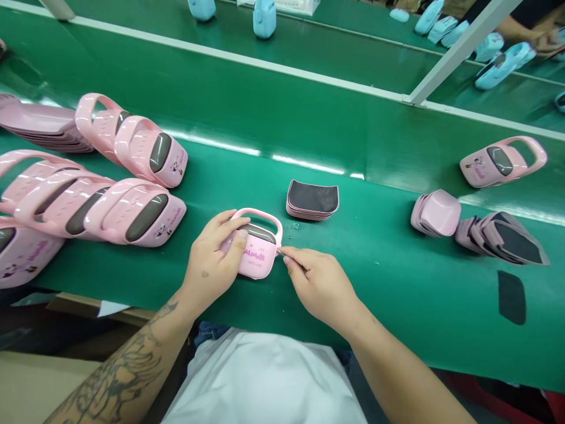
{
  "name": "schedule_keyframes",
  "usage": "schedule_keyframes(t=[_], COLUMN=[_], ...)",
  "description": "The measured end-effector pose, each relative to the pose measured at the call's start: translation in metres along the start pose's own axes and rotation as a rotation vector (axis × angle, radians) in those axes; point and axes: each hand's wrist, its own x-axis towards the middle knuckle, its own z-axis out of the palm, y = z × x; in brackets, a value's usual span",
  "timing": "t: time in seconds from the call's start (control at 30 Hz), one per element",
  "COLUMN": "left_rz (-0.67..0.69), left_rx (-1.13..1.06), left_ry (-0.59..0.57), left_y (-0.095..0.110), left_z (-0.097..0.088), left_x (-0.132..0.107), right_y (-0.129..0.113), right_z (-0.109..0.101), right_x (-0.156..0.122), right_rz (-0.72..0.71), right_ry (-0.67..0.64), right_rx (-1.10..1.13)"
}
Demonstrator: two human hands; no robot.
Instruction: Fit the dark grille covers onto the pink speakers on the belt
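Note:
A small pink case with a handle and a dark panel stands on the green belt right in front of me. My left hand wraps round its left side, fingers over the top. My right hand is pinched at the case's right edge, thumb and forefinger closed on something thin that I cannot make out. Just behind the case lies a short stack of pink panels with a dark top.
Finished pink cases crowd the left of the belt, with more behind. On the right lie pink lids, dark-faced panels, one pink case and a loose dark film. Blue cases stand beyond the white rail.

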Motion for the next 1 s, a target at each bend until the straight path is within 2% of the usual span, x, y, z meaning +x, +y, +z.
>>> schedule_keyframes(t=[0.13, 0.27, 0.37, 0.47, 0.57, 0.77, 0.9, 1.0], left_rz=[0.007, 0.03, 0.079, 0.157, 0.209, 0.254, 0.25, 0.271], left_rx=[0.017, 0.038, 0.022, -0.012, 0.031, 0.078, 0.064, 0.015], left_ry=[0.004, 0.019, 0.008, -0.012, -0.011, -0.076, -0.099, -0.158], left_y=[0.0, 0.002, 0.003, 0.003, 0.001, 0.002, 0.0, -0.004], left_z=[0.0, 0.0, 0.0, 0.001, 0.001, 0.0, -0.002, -0.008], left_x=[-0.001, -0.002, -0.002, -0.001, 0.001, 0.007, 0.008, 0.006], right_y=[-0.007, -0.02, -0.031, -0.035, -0.026, 0.009, 0.02, 0.024], right_z=[-0.004, -0.011, -0.016, -0.018, -0.015, 0.005, 0.016, 0.02], right_x=[0.003, 0.003, 0.002, 0.004, 0.008, 0.013, 0.013, 0.014], right_rz=[0.038, 0.072, 0.076, 0.061, -0.011, -0.232, -0.275, -0.295], right_ry=[-0.036, -0.106, -0.15, -0.169, -0.119, 0.073, 0.117, 0.142], right_rx=[-0.09, -0.277, -0.426, -0.465, -0.378, -0.224, -0.213, -0.201])
